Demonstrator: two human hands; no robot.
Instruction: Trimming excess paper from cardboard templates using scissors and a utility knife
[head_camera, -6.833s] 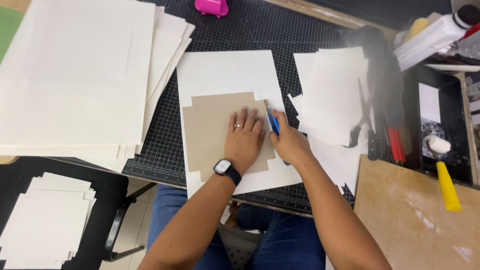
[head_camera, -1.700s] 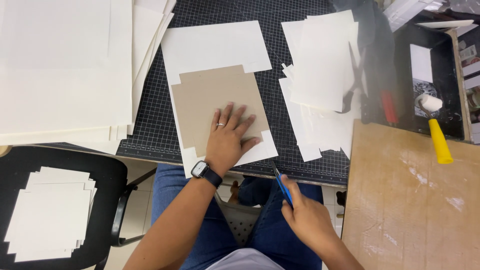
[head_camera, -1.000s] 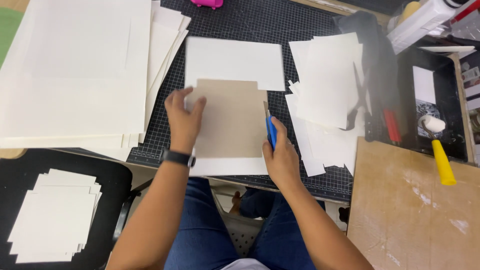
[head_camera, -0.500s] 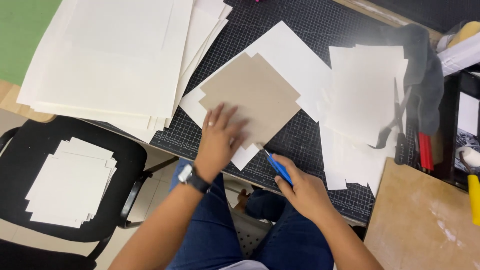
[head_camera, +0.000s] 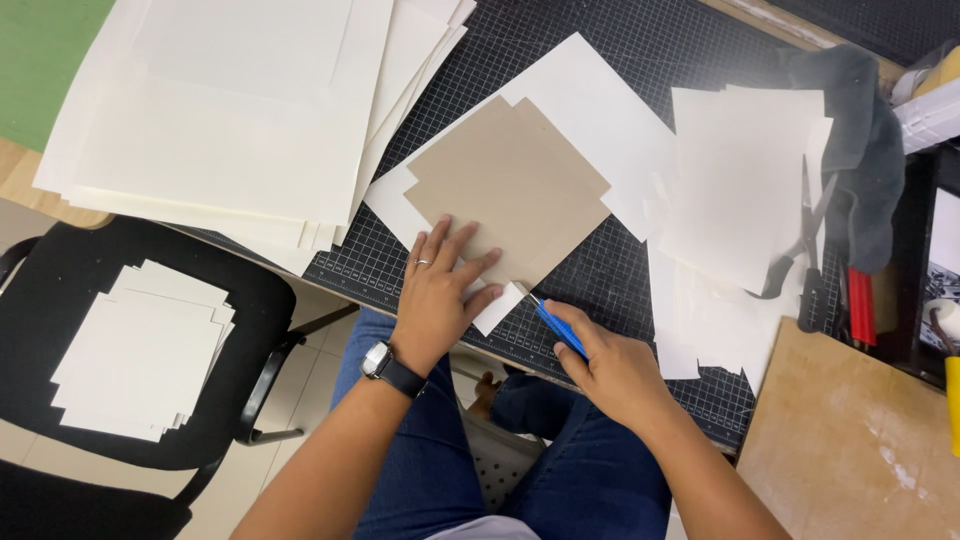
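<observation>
My left hand (head_camera: 437, 300) covers the near corner of the brown card (head_camera: 510, 190), and I can't see how much of the white sheet (head_camera: 600, 120) lies under that card. The blade of the blue knife (head_camera: 556, 327) is too small to make out, and its handle disappears inside my right hand (head_camera: 612, 372). The scissors (head_camera: 805, 255) are half buried under loose paper, and the yellow tool (head_camera: 952, 400) is cut off by the right edge.

A cutting mat (head_camera: 640, 270) covers the table. On its middle lies a paper sheet (head_camera: 590, 110), turned cornerwise, with a cardboard square (head_camera: 515, 185) on top. The left hand (head_camera: 437, 295) rests on the cardboard's near corner; the right hand (head_camera: 610, 370), just right of it, holds a knife (head_camera: 555, 325) at the sheet's near edge. A paper stack (head_camera: 230, 110) lies left, loose sheets (head_camera: 735, 190) right, with scissors (head_camera: 810, 255) beyond them. A chair (head_camera: 150, 360) at lower left bears cut pieces (head_camera: 140, 350).
</observation>
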